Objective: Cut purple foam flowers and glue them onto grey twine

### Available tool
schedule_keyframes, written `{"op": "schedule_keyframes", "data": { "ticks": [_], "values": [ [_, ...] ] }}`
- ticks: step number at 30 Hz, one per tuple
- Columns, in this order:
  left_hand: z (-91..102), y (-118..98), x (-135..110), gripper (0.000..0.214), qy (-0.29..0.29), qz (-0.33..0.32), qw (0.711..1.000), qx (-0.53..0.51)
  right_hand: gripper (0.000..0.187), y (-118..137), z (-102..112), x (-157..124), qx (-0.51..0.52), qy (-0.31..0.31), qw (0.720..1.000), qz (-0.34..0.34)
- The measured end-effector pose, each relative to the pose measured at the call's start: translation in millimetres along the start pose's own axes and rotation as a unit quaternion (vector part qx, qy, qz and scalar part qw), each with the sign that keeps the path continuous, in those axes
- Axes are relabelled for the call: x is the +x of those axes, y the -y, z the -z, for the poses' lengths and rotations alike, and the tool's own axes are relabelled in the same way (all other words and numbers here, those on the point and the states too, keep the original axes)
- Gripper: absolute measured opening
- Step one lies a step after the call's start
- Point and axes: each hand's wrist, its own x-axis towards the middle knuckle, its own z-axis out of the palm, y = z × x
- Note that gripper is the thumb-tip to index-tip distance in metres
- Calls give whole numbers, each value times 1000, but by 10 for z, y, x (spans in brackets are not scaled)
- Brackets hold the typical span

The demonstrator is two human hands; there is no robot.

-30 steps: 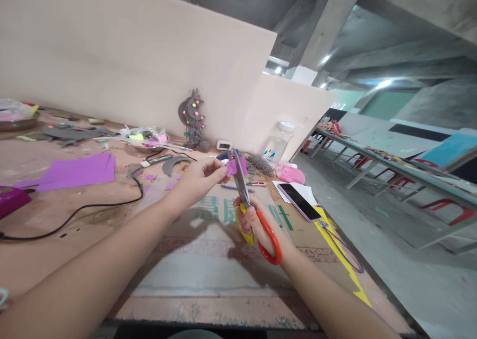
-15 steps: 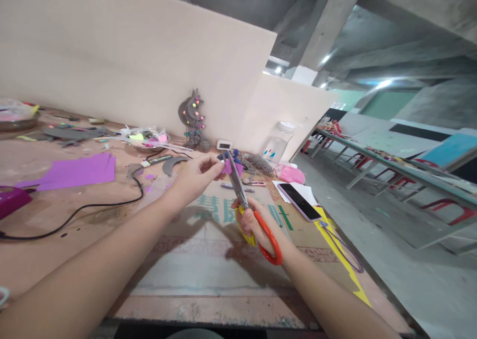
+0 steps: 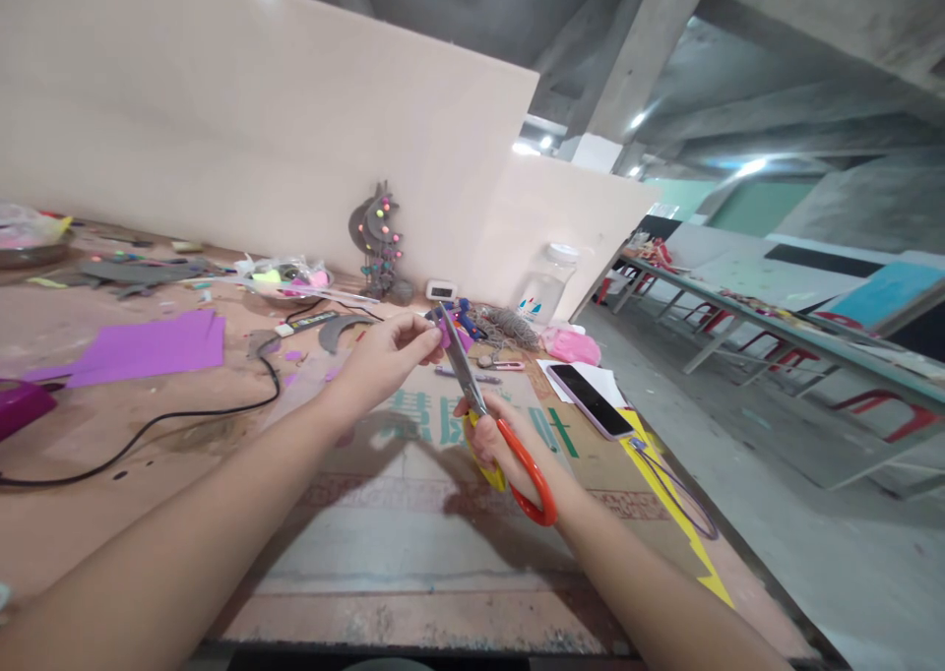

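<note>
My left hand (image 3: pixel 388 356) pinches a small purple foam piece (image 3: pixel 446 334) above the worktable. My right hand (image 3: pixel 496 442) grips scissors (image 3: pixel 472 396) with a yellow and an orange handle loop; the blades point up and away and meet the purple piece at its right side. Both hands hover over a flattened cardboard sheet (image 3: pixel 413 514) with green printed characters.
Purple foam sheets (image 3: pixel 148 346) and a black cable (image 3: pixel 184 420) lie at left. A smartphone (image 3: pixel 591 398) on white paper lies to the right, with a pink item (image 3: pixel 570 346), a clear jar (image 3: pixel 547 283) and a grey moon ornament (image 3: pixel 378 238) behind. The table edge drops off at right.
The purple piece and the scissor blades have shifted slightly left, and less of the piece shows past the blades. The camera view has tilted a little.
</note>
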Motion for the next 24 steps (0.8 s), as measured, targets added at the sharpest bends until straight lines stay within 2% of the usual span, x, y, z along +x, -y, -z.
{"op": "schedule_keyframes", "data": {
  "ticks": [6,12,17,24],
  "values": [
    [22,-1,6,19,6,-25,1000,-10,53,7,22,-22,7,21,1000,-1],
    [-8,-57,-22,18,6,-10,1000,-3,58,42,-5,-54,19,36,999,34],
    [-43,-119,-49,19,18,1,1000,13,59,50,-21,-43,35,37,998,33],
    [-14,-93,-42,18,32,9,999,8,58,45,32,-34,-39,6,998,44]
  ]
}}
